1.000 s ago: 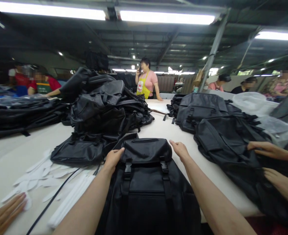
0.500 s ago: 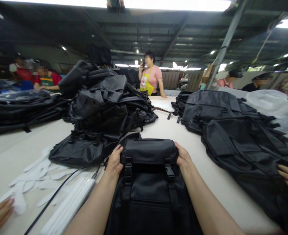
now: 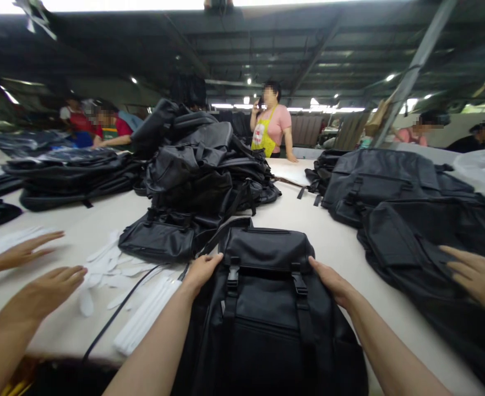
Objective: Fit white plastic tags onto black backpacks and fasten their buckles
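My left hand (image 3: 201,273) and right hand (image 3: 333,281) lie flat against the near bag (image 3: 267,324), fingers straight and together.

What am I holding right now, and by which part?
The black backpack: left hand on the left side of its top flap, right hand on the right side.

A black backpack (image 3: 267,308) is seen lying on the pale desk (image 3: 304,220). Its top flap is flanked by the left hand (image 3: 201,272) and the right hand (image 3: 333,283), each laid against one side with fingers extended. A pile of black bags (image 3: 201,165) is heaped behind it.
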Demonstrator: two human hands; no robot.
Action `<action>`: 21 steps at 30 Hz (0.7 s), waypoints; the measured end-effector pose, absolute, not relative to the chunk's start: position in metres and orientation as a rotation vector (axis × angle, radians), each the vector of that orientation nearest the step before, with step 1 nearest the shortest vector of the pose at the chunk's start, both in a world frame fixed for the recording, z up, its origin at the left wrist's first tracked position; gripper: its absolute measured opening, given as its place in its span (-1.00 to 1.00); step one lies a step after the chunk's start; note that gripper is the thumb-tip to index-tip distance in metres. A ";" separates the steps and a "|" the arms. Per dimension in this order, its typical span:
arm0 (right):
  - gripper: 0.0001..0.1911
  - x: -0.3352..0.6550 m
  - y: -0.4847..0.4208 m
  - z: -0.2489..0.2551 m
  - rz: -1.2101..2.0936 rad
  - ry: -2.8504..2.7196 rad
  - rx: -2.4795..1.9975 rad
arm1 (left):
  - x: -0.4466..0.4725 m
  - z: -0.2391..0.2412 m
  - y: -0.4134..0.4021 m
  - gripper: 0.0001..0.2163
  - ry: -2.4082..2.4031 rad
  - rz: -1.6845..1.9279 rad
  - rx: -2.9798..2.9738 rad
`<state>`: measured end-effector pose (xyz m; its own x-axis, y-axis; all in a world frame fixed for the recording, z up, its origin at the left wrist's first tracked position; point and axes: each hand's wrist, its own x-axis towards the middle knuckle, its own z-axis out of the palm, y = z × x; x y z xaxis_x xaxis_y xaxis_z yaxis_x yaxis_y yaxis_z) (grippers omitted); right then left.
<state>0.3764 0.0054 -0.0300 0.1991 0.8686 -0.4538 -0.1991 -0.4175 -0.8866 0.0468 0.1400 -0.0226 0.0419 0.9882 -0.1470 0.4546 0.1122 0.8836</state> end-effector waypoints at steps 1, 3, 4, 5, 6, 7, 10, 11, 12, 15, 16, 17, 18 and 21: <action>-0.48 0.373 0.005 -0.029 1.428 -0.648 -1.510 | 0.046 -0.021 0.134 -0.62 1.486 0.755 1.460; -0.48 0.368 0.005 -0.027 1.433 -0.621 -1.549 | 0.045 -0.016 0.123 -0.65 1.351 0.690 1.435; -0.48 0.367 0.004 -0.024 1.408 -0.622 -1.580 | 0.044 -0.013 0.118 -0.67 1.292 0.663 1.429; -0.49 0.366 0.003 -0.020 1.364 -0.636 -1.606 | 0.043 -0.010 0.113 -0.67 1.242 0.641 1.427; -0.51 0.365 0.000 -0.015 1.316 -0.661 -1.624 | 0.042 -0.007 0.109 -0.67 1.202 0.624 1.428; -0.54 0.363 -0.002 -0.008 1.265 -0.690 -1.639 | 0.041 -0.005 0.104 -0.66 1.172 0.615 1.431; -0.63 0.354 -0.015 0.020 1.128 -0.769 -1.656 | 0.040 0.002 0.093 -0.60 1.108 0.613 1.434; -0.64 0.350 -0.020 0.030 1.111 -0.790 -1.643 | 0.040 0.004 0.090 -0.59 1.086 0.609 1.429; -0.64 0.346 -0.026 0.039 1.105 -0.812 -1.624 | 0.039 0.008 0.088 -0.59 1.065 0.604 1.422; -0.62 0.338 -0.043 0.067 1.072 -0.874 -1.565 | 0.040 0.025 0.082 -0.67 1.030 0.630 1.416; -0.60 0.338 -0.048 0.077 1.032 -0.896 -1.547 | 0.040 0.035 0.080 -0.69 1.027 0.671 1.431; -0.59 0.339 -0.053 0.088 0.974 -0.922 -1.525 | 0.040 0.047 0.078 -0.71 1.021 0.728 1.453; -0.58 0.341 -0.057 0.101 0.897 -0.957 -1.493 | 0.040 0.062 0.075 -0.70 1.010 0.800 1.482; -0.58 0.349 -0.066 0.149 0.558 -1.103 -1.354 | 0.041 0.119 0.060 -0.64 0.870 1.073 1.574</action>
